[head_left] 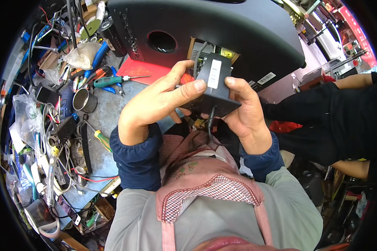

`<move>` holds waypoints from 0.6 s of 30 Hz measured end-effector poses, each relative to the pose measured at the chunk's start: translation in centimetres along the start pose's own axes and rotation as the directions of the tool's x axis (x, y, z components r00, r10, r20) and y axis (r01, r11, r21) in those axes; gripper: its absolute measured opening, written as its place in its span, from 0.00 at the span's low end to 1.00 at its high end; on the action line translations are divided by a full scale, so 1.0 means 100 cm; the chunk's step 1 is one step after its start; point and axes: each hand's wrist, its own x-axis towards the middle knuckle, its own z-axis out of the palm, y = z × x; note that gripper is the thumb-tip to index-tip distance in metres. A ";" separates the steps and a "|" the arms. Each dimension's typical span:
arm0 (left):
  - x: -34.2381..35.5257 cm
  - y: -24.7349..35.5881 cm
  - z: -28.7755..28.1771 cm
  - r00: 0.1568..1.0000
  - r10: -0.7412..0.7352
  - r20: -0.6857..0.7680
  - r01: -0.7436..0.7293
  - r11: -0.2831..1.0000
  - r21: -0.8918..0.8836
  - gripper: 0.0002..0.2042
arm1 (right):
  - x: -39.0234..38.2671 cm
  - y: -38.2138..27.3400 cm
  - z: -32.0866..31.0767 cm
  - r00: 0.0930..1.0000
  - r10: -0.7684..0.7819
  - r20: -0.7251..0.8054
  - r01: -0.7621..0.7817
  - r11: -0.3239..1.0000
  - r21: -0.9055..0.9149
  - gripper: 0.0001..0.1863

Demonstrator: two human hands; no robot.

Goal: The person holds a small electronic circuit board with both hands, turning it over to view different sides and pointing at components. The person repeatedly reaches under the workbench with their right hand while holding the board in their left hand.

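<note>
Both hands hold a black box-shaped electronic module [225, 72] in front of my chest. A white label strip runs along its top, and a black cable [212, 119] hangs from its near end. My left hand [167, 94] grips its left side, thumb on top and fingers partly hidden behind it. On the right, my right hand [248, 108] closes around the other side with its thumb at the label's edge. Just beyond the module stands a large black speaker cabinet [247, 25], with a rectangular opening that shows wiring and parts inside. A grey cable [198, 58] comes out of that opening.
Tools and scrap crowd the bench on the left: a green-handled screwdriver [108, 81], a metal cup [84, 100], a yellow-green-handled tool [102, 140], and tangled wires. Red paper [140, 69] lies by the cabinet. Another person in black clothing [322, 117] is close on my right.
</note>
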 end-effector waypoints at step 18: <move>-0.011 -0.028 -0.062 0.981 0.060 -0.183 -0.051 0.997 0.051 0.40 | 0.004 0.078 0.049 0.998 -0.062 -0.004 0.063 0.995 0.076 0.29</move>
